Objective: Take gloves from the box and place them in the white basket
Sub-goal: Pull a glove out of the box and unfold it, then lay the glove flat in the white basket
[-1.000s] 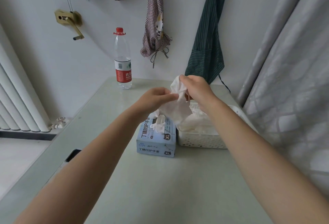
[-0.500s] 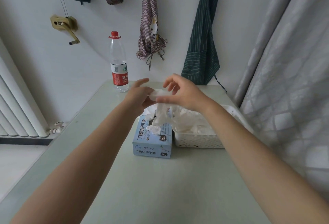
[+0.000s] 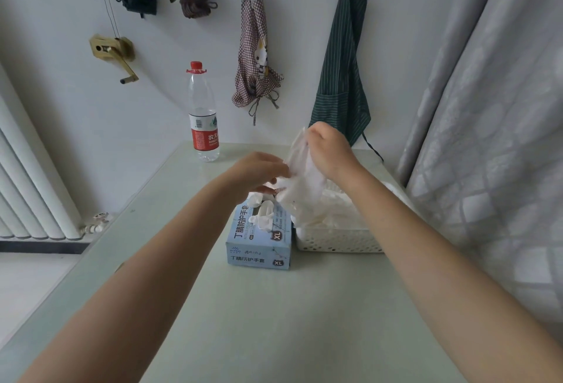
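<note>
Head view, the only one: both bare arms reach out over a pale green table (image 3: pixel 274 321). The right hand (image 3: pixel 330 151) is raised above the far end of the box, fingers curled round the top of a white glove (image 3: pixel 304 181), which hangs down from it in a crumpled sheet. The left hand (image 3: pixel 259 171) sits lower and just left, its fingers pinching the same glove near the lower part. So both hands are clamped on that one glove, held in the air above the gap between box and basket.

Below them a light blue glove box (image 3: pixel 259 245) lies flat on the table, marked XL, with more white gloves (image 3: pixel 262 215) bunched out of its top opening. Touching its right side is the white basket (image 3: pixel 338 241), perforated walls, already holding a heap of white gloves (image 3: pixel 335 212); the held glove's lower end hangs close over that heap, though I cannot tell whether it touches.

Further back a water bottle (image 3: pixel 203 114) with a red cap and label stands upright near the wall. On the wall hang a checked apron (image 3: pixel 256 56) and a green striped apron (image 3: pixel 342 78). A grey curtain (image 3: pixel 493 108) fills the right; a white radiator (image 3: pixel 27 181) stands left.
</note>
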Demonstrator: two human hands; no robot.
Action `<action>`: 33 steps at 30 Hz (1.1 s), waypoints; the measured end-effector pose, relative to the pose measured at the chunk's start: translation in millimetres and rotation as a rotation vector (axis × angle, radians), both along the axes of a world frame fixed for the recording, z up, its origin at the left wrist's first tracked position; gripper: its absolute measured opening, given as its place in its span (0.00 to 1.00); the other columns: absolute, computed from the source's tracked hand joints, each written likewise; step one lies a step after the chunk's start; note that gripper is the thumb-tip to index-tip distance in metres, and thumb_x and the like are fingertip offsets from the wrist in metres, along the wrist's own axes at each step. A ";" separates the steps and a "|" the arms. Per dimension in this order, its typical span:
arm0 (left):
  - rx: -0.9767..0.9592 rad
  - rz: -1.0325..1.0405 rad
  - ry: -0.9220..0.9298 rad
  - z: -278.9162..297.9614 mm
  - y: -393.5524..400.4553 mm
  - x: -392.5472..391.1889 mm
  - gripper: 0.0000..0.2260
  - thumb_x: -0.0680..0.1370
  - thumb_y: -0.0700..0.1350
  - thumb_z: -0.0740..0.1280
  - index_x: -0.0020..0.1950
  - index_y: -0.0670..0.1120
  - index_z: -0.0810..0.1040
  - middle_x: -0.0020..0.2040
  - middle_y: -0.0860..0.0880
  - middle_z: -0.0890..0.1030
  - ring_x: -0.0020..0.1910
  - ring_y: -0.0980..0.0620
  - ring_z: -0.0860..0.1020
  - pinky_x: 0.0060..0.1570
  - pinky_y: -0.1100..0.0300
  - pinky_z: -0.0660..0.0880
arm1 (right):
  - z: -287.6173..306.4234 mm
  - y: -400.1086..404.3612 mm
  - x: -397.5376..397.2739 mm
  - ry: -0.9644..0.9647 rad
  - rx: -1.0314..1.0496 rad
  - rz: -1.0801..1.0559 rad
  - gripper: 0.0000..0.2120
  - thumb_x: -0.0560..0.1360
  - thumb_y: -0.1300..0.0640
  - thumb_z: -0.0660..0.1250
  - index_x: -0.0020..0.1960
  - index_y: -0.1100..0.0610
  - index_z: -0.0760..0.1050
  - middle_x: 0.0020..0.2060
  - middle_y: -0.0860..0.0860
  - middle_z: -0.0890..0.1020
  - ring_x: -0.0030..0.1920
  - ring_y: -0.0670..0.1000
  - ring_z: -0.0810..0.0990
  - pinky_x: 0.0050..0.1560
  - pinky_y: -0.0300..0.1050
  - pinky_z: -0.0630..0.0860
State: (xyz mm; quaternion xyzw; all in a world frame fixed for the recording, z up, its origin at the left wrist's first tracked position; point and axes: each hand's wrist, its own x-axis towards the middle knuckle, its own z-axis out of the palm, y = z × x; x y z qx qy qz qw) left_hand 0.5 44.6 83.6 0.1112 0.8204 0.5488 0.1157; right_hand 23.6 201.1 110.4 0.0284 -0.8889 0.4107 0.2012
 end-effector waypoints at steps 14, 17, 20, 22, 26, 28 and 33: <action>0.013 0.211 0.192 -3.9 19.0 -34.6 0.08 0.75 0.48 0.71 0.41 0.44 0.78 0.34 0.51 0.79 0.27 0.54 0.76 0.25 0.67 0.70 | -27.1 42.4 -22.8 -0.088 -0.306 -0.105 0.20 0.77 0.54 0.65 0.31 0.53 0.59 0.27 0.48 0.61 0.27 0.47 0.59 0.26 0.39 0.58; -0.251 0.145 0.269 -9.1 32.7 -59.2 0.09 0.74 0.50 0.73 0.44 0.46 0.79 0.39 0.53 0.81 0.27 0.57 0.77 0.24 0.66 0.70 | -53.0 61.7 -35.1 -0.220 -0.313 -0.176 0.20 0.79 0.54 0.62 0.31 0.53 0.60 0.28 0.52 0.63 0.28 0.50 0.62 0.20 0.32 0.62; -0.499 0.115 0.384 -20.2 58.0 -75.5 0.04 0.74 0.46 0.71 0.46 0.52 0.78 0.46 0.52 0.80 0.41 0.52 0.78 0.33 0.62 0.69 | -76.4 88.2 -41.7 -0.283 -0.254 -0.264 0.20 0.80 0.54 0.61 0.31 0.55 0.60 0.28 0.53 0.65 0.27 0.52 0.65 0.21 0.36 0.66; -0.533 0.089 0.441 -35.8 79.1 -78.4 0.07 0.75 0.41 0.66 0.50 0.53 0.78 0.52 0.50 0.79 0.47 0.50 0.78 0.40 0.60 0.72 | -89.6 110.1 -43.7 -0.278 -0.165 -0.333 0.22 0.80 0.54 0.61 0.30 0.55 0.59 0.26 0.52 0.64 0.25 0.53 0.64 0.24 0.39 0.65; -0.508 -0.038 0.584 -60.5 109.8 -65.7 0.08 0.78 0.43 0.65 0.53 0.49 0.81 0.55 0.47 0.78 0.53 0.48 0.77 0.53 0.55 0.74 | -103.7 141.4 -44.9 -0.274 0.000 -0.383 0.20 0.80 0.53 0.61 0.32 0.56 0.61 0.26 0.51 0.66 0.28 0.53 0.67 0.28 0.44 0.61; -0.497 -0.123 0.599 -68.9 119.3 -57.0 0.09 0.79 0.50 0.65 0.55 0.49 0.81 0.57 0.47 0.79 0.57 0.47 0.77 0.58 0.53 0.73 | -106.6 147.9 -44.6 -0.273 0.038 -0.399 0.14 0.80 0.52 0.61 0.39 0.58 0.68 0.34 0.52 0.73 0.36 0.55 0.72 0.34 0.45 0.64; -0.706 -0.267 0.523 -87.5 147.9 -47.5 0.24 0.79 0.64 0.58 0.71 0.53 0.71 0.72 0.51 0.70 0.71 0.48 0.68 0.70 0.49 0.61 | -120.5 179.6 -40.2 -0.242 0.214 -0.499 0.12 0.81 0.51 0.61 0.52 0.60 0.72 0.47 0.58 0.79 0.45 0.58 0.75 0.41 0.46 0.66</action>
